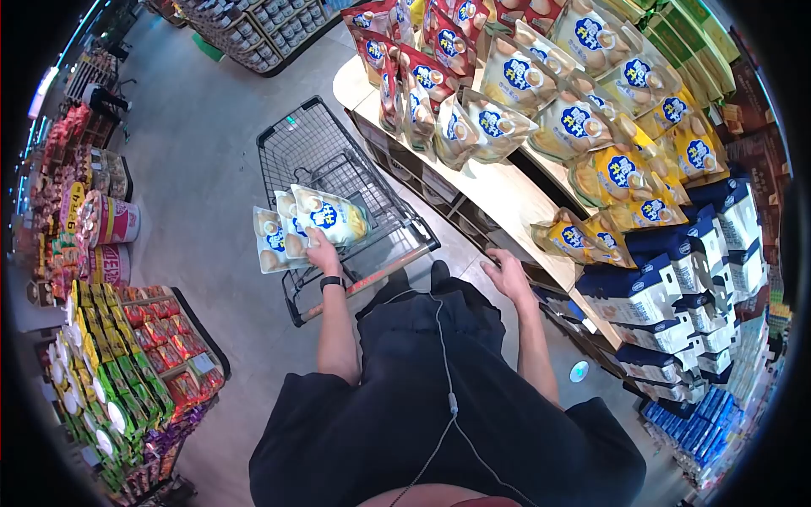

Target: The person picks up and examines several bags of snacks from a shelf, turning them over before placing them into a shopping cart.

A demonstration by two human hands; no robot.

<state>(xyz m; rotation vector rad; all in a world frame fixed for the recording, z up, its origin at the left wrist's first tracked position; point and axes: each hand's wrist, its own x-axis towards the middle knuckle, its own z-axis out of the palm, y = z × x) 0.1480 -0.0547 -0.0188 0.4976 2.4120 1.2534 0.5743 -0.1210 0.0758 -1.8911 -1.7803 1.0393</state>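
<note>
My left hand (323,253) is closed on several pale snack bags (331,221) with blue logos, fanned out over the rear part of a wire shopping cart (317,135). The cart's handle (393,269) lies just in front of my body, under and to the right of that hand. My right hand (508,275) is empty, its fingers loosely apart, beside the edge of the wooden display shelf (473,198). Closest to it on the shelf are yellow snack bags (583,241) with the same blue logo.
Red snack bags (427,68) and more pale bags (519,76) stand farther along the display. Blue-and-white boxes (650,291) fill its near right. To my left are a rack of packets (165,338) and large pink-and-white tubs (114,218). Grey floor (203,160) surrounds the cart.
</note>
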